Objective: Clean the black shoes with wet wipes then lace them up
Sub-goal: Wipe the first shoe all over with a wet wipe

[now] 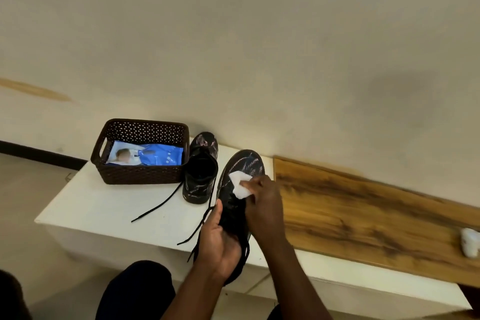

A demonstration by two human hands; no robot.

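Note:
My left hand (217,241) grips the heel end of a black shoe (240,166) with pale streaks, held toe-away above the white bench (104,205). My right hand (265,200) pinches a white wet wipe (240,183) and presses it on the shoe's upper near the toe. Loose black laces (200,226) hang from this shoe over the bench edge. The second black shoe (201,171) stands upright on the bench just left of it, its lace (158,205) trailing toward the front.
A dark brown woven basket (141,173) at the bench's back left holds a blue and white wipes pack (145,156). A wooden board (363,215) covers the bench's right part, with a crumpled white wad (470,241) at its far right. A wall rises behind.

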